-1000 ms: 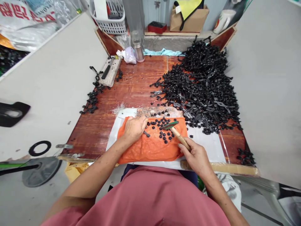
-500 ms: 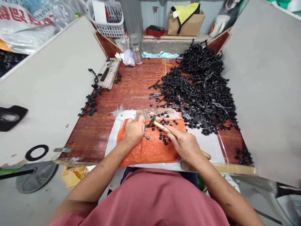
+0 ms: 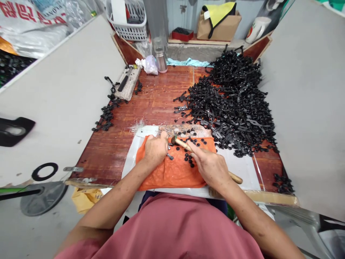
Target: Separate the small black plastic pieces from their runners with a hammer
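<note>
My right hand (image 3: 211, 163) is wrapped around the pale wooden handle of a small hammer (image 3: 183, 144). The dark hammer head sits just right of my left hand's fingertips, over the upper part of an orange cloth (image 3: 172, 176). My left hand (image 3: 156, 149) is closed at the cloth's upper left. From under its fingers pokes the end of a small black part (image 3: 169, 156); the rest of that part is hidden. Several loose round black pieces (image 3: 186, 159) lie on the cloth between my hands and beyond the hammer.
A big heap of black parts (image 3: 231, 104) covers the table's right side. Left stand a stone slab (image 3: 132, 84) with a dark-handled tool, and scattered black parts (image 3: 106, 117). A steel bottle (image 3: 161, 62) is at the back. Grey panels (image 3: 67, 90) flank the table.
The whole view has shifted slightly. The hammer head is a little closer to my left hand's fingers. Both hands keep their grips, and the loose pieces lie as before.
</note>
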